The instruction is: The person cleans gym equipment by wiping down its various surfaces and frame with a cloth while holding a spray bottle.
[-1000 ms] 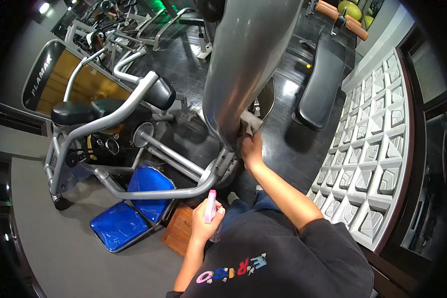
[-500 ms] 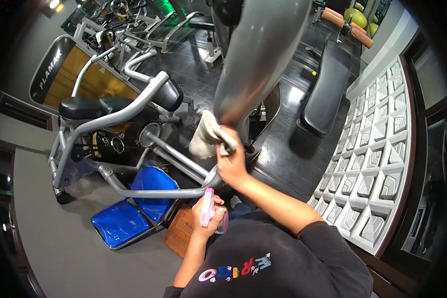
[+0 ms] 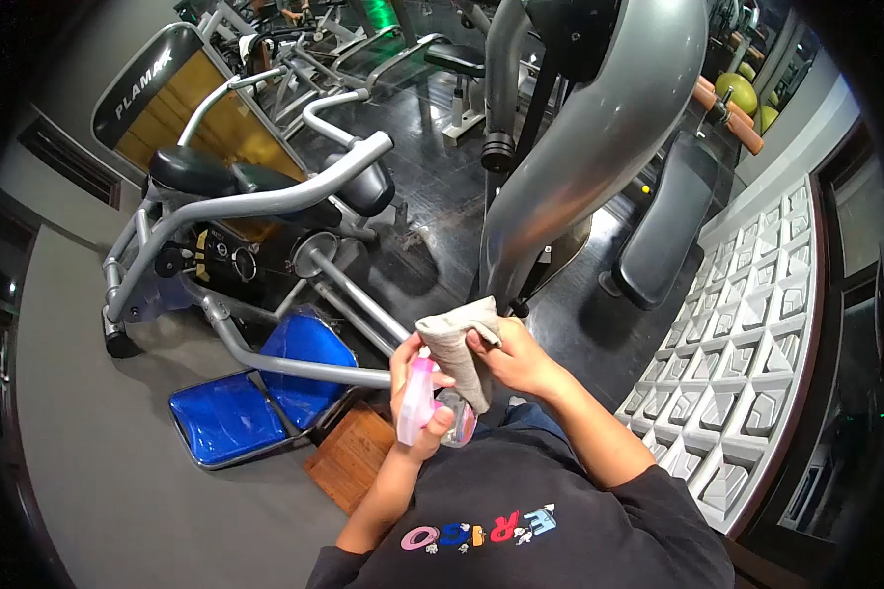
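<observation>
My left hand (image 3: 424,432) is wrapped round a spray bottle (image 3: 417,401) with a pink and white trigger head and a clear body. Its upper fingers are at the edge of a cloth (image 3: 454,339); whether they grip it I cannot tell. My right hand (image 3: 521,361) grips this pale, folded cloth, its thumb pressed on top. The cloth hangs down beside the bottle, in front of my chest. Just beyond my hands rises the thick grey curved frame (image 3: 599,147) of a gym machine, apart from the cloth.
On the left stands another machine with a bent grey tube (image 3: 265,201) and black pads. A blue padded chair (image 3: 228,417) and a wooden board (image 3: 352,456) are at lower left. At right are a black bench (image 3: 666,221) and a white relief panel (image 3: 746,353).
My right hand has drawn the cloth off the grey frame and down towards my left hand, so cloth and bottle are now together. The view has shifted, showing more of the frame.
</observation>
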Demonstrator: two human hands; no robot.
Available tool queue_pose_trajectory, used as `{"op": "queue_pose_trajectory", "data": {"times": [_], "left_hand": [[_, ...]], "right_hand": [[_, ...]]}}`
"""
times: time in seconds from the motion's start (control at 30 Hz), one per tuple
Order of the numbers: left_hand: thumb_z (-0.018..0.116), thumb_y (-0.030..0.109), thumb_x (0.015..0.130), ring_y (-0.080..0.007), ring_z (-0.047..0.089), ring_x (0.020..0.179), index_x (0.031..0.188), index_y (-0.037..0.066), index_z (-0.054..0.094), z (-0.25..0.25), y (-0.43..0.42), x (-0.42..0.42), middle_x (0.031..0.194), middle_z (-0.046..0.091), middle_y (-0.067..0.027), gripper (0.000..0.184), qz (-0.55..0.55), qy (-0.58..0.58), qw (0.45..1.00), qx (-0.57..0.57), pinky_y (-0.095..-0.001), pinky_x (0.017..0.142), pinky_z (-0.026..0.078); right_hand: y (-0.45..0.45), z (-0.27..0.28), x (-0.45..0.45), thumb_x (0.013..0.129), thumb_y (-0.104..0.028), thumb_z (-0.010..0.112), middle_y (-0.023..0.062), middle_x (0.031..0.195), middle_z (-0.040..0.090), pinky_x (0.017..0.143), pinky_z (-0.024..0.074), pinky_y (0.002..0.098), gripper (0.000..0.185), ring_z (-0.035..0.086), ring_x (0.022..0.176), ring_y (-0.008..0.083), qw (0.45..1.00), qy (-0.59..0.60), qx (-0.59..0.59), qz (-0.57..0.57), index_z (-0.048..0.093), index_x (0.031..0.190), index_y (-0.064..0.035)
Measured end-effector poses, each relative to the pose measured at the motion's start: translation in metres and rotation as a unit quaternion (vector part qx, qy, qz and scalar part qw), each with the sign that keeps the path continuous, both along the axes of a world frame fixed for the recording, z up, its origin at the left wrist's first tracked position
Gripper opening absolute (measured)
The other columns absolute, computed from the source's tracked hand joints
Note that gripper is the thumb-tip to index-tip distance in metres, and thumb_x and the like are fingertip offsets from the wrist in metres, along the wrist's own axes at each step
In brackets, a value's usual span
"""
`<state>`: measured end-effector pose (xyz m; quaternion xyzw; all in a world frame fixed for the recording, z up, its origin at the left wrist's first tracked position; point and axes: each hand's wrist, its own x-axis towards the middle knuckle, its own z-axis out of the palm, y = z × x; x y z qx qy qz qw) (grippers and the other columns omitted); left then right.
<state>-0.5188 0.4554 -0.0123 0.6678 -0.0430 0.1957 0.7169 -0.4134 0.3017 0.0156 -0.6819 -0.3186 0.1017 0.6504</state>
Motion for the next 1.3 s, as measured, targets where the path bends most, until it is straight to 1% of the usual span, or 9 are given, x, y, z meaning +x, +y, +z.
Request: {"op": "queue_pose_trajectory", "data": {"times": [0.17, 0.3, 0.37, 0.57, 0.63, 0.87, 0.97, 1.23, 1.3], "left_hand": [[0.070, 0.055, 0.080, -0.0358, 0.034, 0.138, 0.099, 0.000, 0.065, -0.003, -0.015, 0.003, 0.145, 0.035, -0.0262, 0.058, -0.050, 0.052, 0.995, -0.070, -0.0448, 0.111, 0.029], [0.073, 0.045, 0.082, -0.0216, 0.053, 0.114, 0.109, -0.001, 0.061, -0.005, -0.017, -0.004, 0.120, 0.058, -0.0128, 0.055, -0.157, 0.133, 0.974, -0.098, -0.0338, 0.097, 0.041], [0.072, 0.030, 0.087, -0.0126, 0.052, 0.099, 0.114, 0.000, 0.059, 0.008, -0.030, -0.002, 0.106, 0.057, -0.0035, 0.042, -0.075, 0.164, 0.975, -0.127, -0.0286, 0.089, 0.041], [0.069, 0.035, 0.092, -0.0120, 0.050, 0.100, 0.120, 0.000, 0.056, -0.017, -0.035, -0.016, 0.107, 0.055, -0.0020, 0.046, -0.053, 0.139, 0.984, -0.097, -0.0281, 0.090, 0.040], [0.067, 0.039, 0.093, -0.0136, 0.047, 0.107, 0.130, 0.003, 0.048, -0.020, -0.035, -0.018, 0.113, 0.051, -0.0029, 0.056, -0.050, 0.164, 0.980, -0.100, -0.0311, 0.097, 0.037], [0.060, 0.034, 0.098, -0.0158, 0.047, 0.115, 0.150, 0.001, 0.029, -0.032, -0.035, -0.013, 0.124, 0.048, -0.0048, 0.069, 0.031, 0.174, 0.972, -0.156, -0.0327, 0.103, 0.037], [0.058, 0.034, 0.099, -0.0161, 0.052, 0.110, 0.149, 0.009, 0.031, -0.035, -0.043, -0.012, 0.122, 0.048, -0.0040, 0.063, 0.058, 0.214, 0.958, -0.184, -0.0315, 0.093, 0.046], [0.063, 0.023, 0.097, -0.0171, 0.051, 0.116, 0.148, 0.008, 0.031, -0.030, -0.062, -0.017, 0.128, 0.047, -0.0043, 0.062, 0.079, 0.230, 0.939, -0.242, -0.0328, 0.099, 0.044], [0.066, 0.021, 0.095, -0.0179, 0.049, 0.120, 0.147, 0.004, 0.032, -0.026, -0.065, -0.019, 0.132, 0.046, -0.0066, 0.065, 0.059, 0.217, 0.965, -0.135, -0.0344, 0.103, 0.040]], "right_hand": [[-0.014, 0.005, 0.010, 0.098, -0.029, 0.054, 0.0186, 0.087, 0.066, 0.070, 0.0501, 0.0410, 0.028, 0.062, 0.079, 0.0403, 0.991, -0.084, -0.095, 0.040, 0.065, 0.101, -0.0042], [-0.019, 0.008, 0.006, 0.100, -0.040, 0.043, 0.0205, 0.085, 0.064, 0.071, 0.0489, 0.0467, 0.044, 0.063, 0.082, 0.0425, 0.989, -0.096, -0.109, -0.016, 0.064, 0.090, -0.0022], [-0.024, 0.010, 0.004, 0.102, -0.042, 0.038, 0.0213, 0.084, 0.064, 0.072, 0.0480, 0.0483, 0.051, 0.062, 0.085, 0.0440, 0.966, -0.037, -0.235, -0.098, 0.061, 0.086, -0.0005], [-0.026, -0.024, 0.001, 0.103, -0.040, 0.041, 0.0201, 0.085, 0.059, 0.076, 0.0477, 0.0424, 0.045, 0.061, 0.080, 0.0352, 0.974, 0.110, -0.156, -0.121, 0.060, 0.095, 0.0006], [-0.024, -0.035, -0.009, 0.099, -0.029, 0.053, 0.0162, 0.095, 0.061, 0.079, 0.0479, 0.0391, 0.031, 0.060, 0.087, 0.0287, 0.963, -0.032, -0.038, -0.267, 0.060, 0.107, -0.0010], [-0.042, -0.019, -0.067, 0.076, -0.029, 0.079, 0.0121, 0.109, 0.054, 0.079, 0.0488, 0.0329, 0.066, 0.058, 0.094, 0.0232, 0.988, 0.103, -0.085, 0.078, 0.051, 0.132, -0.0071], [-0.034, -0.036, -0.076, 0.074, -0.032, 0.080, 0.0162, 0.114, 0.051, 0.097, 0.0411, 0.0415, 0.071, 0.052, 0.109, 0.0327, 0.996, 0.032, -0.072, 0.035, 0.048, 0.133, -0.0067], [-0.048, -0.049, -0.066, 0.075, -0.030, 0.078, 0.0176, 0.118, 0.052, 0.100, 0.0376, 0.0447, 0.069, 0.049, 0.115, 0.0346, 0.988, -0.046, -0.117, 0.088, 0.049, 0.131, -0.0028], [-0.051, -0.050, -0.065, 0.075, -0.030, 0.078, 0.0175, 0.118, 0.053, 0.100, 0.0376, 0.0455, 0.068, 0.049, 0.116, 0.0348, 0.984, -0.058, -0.136, 0.103, 0.049, 0.130, -0.0023]]}}
